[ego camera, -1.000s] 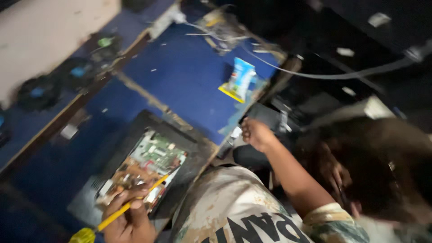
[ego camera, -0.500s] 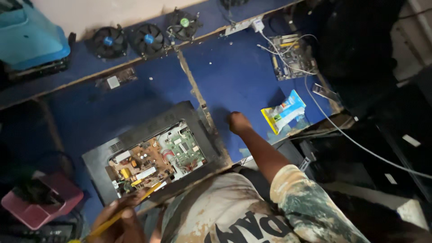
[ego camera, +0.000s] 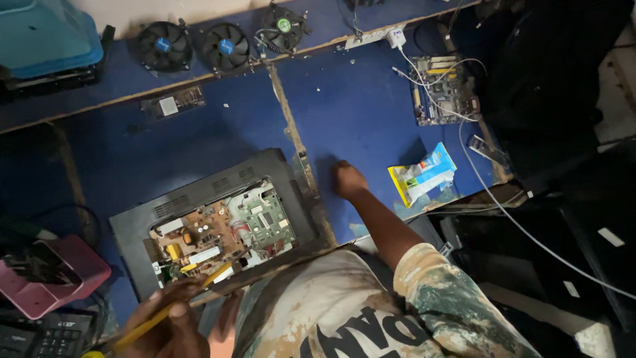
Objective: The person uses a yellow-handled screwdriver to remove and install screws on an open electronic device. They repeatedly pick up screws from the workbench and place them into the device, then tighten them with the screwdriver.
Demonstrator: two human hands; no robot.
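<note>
Two boards (ego camera: 225,232) sit exposed in the open case (ego camera: 199,199) on the bench (ego camera: 358,113): fragile, so hold the stiff case rim. Left hand (ego camera: 165,328), fingers clamped on a screwdriver (ego camera: 173,306), works below it; right hand (ego camera: 348,180) rests fisted just right of it.

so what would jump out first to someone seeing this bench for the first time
The opened dark device at lower left, its circuit boards bare, with the left hand holding a yellow screwdriver at its near edge. The right hand rests closed on the blue bench, and three black fans line the far edge.
</note>
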